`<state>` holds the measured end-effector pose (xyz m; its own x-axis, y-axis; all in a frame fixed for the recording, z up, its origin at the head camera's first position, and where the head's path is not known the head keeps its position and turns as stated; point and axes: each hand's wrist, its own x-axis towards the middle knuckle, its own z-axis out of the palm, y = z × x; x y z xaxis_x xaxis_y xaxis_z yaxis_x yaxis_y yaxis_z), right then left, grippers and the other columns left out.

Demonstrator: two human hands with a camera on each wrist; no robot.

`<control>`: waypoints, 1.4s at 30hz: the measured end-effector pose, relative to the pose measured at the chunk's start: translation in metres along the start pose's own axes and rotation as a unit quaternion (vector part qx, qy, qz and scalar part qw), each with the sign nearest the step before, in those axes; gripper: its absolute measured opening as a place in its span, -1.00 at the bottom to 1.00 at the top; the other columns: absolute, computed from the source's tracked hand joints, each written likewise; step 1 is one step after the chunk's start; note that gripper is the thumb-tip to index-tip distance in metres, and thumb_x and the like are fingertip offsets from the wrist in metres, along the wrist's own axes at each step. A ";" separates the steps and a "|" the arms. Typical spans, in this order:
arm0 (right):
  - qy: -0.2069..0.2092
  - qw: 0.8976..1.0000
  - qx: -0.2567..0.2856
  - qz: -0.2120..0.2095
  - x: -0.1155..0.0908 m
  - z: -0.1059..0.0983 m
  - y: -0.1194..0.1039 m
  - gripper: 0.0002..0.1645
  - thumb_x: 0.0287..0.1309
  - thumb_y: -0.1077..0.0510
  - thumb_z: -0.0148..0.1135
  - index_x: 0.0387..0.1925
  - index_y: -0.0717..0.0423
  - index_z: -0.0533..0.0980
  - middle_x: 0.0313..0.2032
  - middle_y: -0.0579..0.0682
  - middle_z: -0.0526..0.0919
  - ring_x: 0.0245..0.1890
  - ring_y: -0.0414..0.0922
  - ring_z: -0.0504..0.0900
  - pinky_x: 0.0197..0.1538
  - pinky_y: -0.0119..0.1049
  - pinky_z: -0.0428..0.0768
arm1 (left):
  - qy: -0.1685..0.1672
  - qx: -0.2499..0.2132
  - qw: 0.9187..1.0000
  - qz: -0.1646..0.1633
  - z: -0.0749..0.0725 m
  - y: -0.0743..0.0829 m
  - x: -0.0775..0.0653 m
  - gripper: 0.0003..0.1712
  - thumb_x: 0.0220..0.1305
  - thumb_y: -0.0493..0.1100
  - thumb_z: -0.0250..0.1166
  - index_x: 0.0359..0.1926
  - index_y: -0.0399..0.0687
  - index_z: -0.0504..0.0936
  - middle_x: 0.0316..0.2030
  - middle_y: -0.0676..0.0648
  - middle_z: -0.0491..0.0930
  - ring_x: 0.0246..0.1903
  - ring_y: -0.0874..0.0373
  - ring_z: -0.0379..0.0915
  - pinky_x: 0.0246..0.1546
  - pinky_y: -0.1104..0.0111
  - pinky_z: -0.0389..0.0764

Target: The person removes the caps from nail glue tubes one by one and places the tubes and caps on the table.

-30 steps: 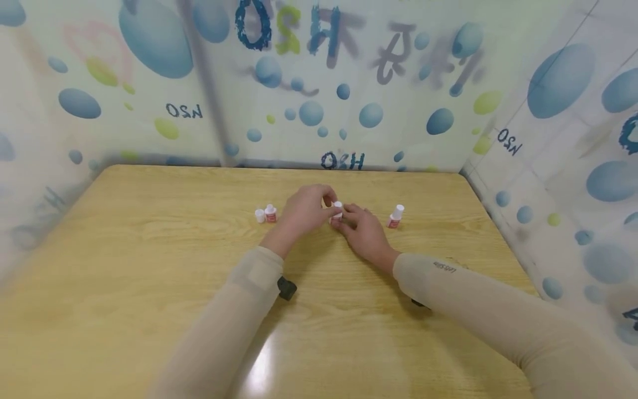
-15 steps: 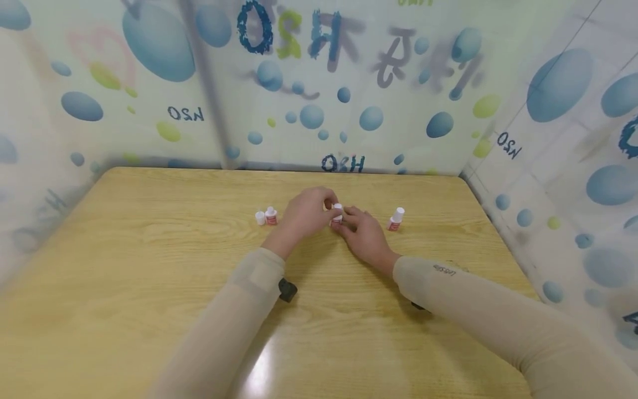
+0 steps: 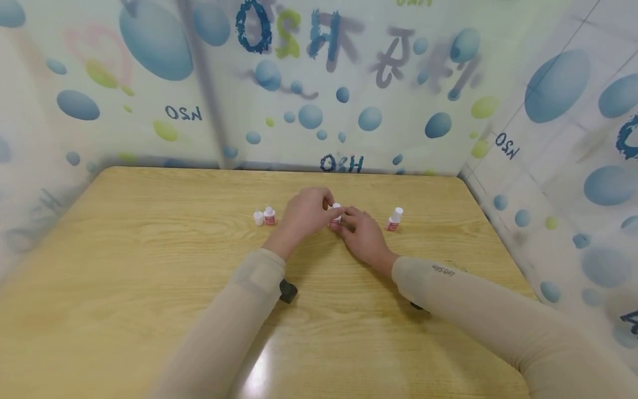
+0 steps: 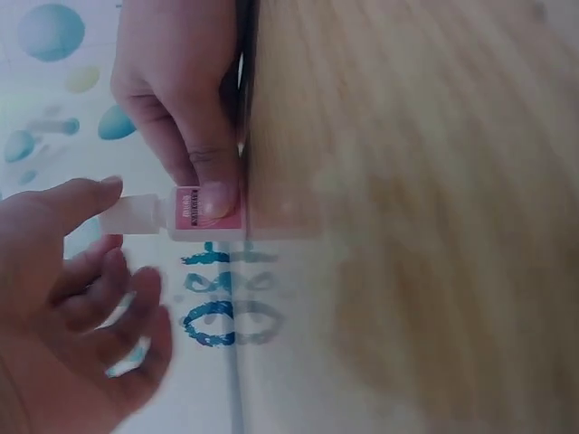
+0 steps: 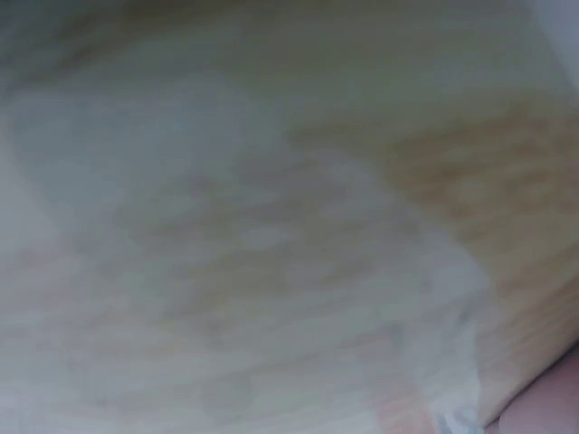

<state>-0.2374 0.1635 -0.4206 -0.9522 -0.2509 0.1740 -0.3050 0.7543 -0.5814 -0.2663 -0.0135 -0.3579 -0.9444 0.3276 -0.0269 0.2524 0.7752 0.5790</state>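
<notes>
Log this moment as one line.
left hand: pinches cap; right hand: grips middle bottle; left bottle: loose cap beside it; right bottle: capped

My feed's got both arms (image 3: 214, 327) stretched forward, left hand (image 3: 306, 213) pinching, spare fingers (image 4: 145, 287) loosely curled, right hand (image 3: 366, 236) pinching close by.
</notes>
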 end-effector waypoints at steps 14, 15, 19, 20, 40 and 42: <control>-0.011 1.000 0.000 0.018 -0.001 -0.003 -0.002 -0.43 0.53 -0.15 0.24 0.42 -0.05 0.54 0.51 0.10 0.49 0.54 0.14 0.44 0.66 0.21 0.15 | -0.053 -0.035 0.997 0.037 -0.006 0.003 -0.003 -0.73 0.61 -0.16 0.21 0.22 -0.02 0.64 -0.06 -0.06 0.66 -0.37 0.11 0.44 -0.36 0.33 0.45; -0.011 1.000 0.000 0.018 -0.001 -0.003 -0.002 -0.43 0.53 -0.15 0.24 0.42 -0.05 0.54 0.51 0.10 0.49 0.54 0.13 0.44 0.66 0.21 0.15 | -0.051 -0.036 0.997 0.037 -0.006 0.003 -0.003 -0.74 0.60 -0.15 0.22 0.20 -0.02 0.65 -0.06 -0.06 0.67 -0.36 0.11 0.44 -0.36 0.33 0.45; -0.010 1.000 0.000 0.013 -0.001 -0.003 -0.001 -0.43 0.53 -0.14 0.23 0.43 -0.05 0.53 0.49 0.09 0.51 0.54 0.14 0.45 0.66 0.22 0.15 | -0.045 -0.045 0.998 0.029 -0.003 0.001 -0.001 -0.77 0.59 -0.08 0.25 0.14 -0.02 0.65 -0.09 -0.05 0.66 -0.38 0.12 0.47 -0.37 0.32 0.49; -0.009 1.000 0.000 0.012 -0.001 -0.003 -0.001 -0.43 0.54 -0.13 0.23 0.43 -0.04 0.53 0.48 0.09 0.52 0.53 0.14 0.45 0.66 0.22 0.15 | -0.043 -0.048 0.998 0.026 -0.003 0.000 -0.001 -0.76 0.59 -0.06 0.26 0.13 -0.02 0.64 -0.09 -0.05 0.66 -0.38 0.11 0.48 -0.37 0.31 0.50; -0.008 1.000 0.001 0.015 0.000 0.001 0.001 -0.41 0.53 -0.14 0.23 0.44 -0.04 0.51 0.49 0.08 0.51 0.53 0.13 0.45 0.65 0.21 0.16 | -0.019 -0.067 0.996 0.050 0.005 -0.008 0.000 -0.65 0.60 -0.13 0.22 0.30 -0.01 0.64 -0.09 -0.05 0.68 -0.28 0.07 0.53 -0.36 0.32 0.53; -0.007 1.000 0.000 0.013 0.000 0.001 0.001 -0.42 0.54 -0.14 0.23 0.43 -0.03 0.52 0.49 0.07 0.51 0.54 0.13 0.44 0.65 0.21 0.16 | -0.019 -0.061 0.996 0.054 0.005 -0.008 0.000 -0.69 0.61 -0.15 0.22 0.26 -0.01 0.67 -0.09 -0.06 0.68 -0.23 0.05 0.53 -0.33 0.31 0.52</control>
<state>-0.2379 0.1635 -0.4219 -0.9598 -0.2394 0.1468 -0.2793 0.7612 -0.5853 -0.2671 -0.0172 -0.3665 -0.9041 0.4272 0.0125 0.3229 0.6635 0.6749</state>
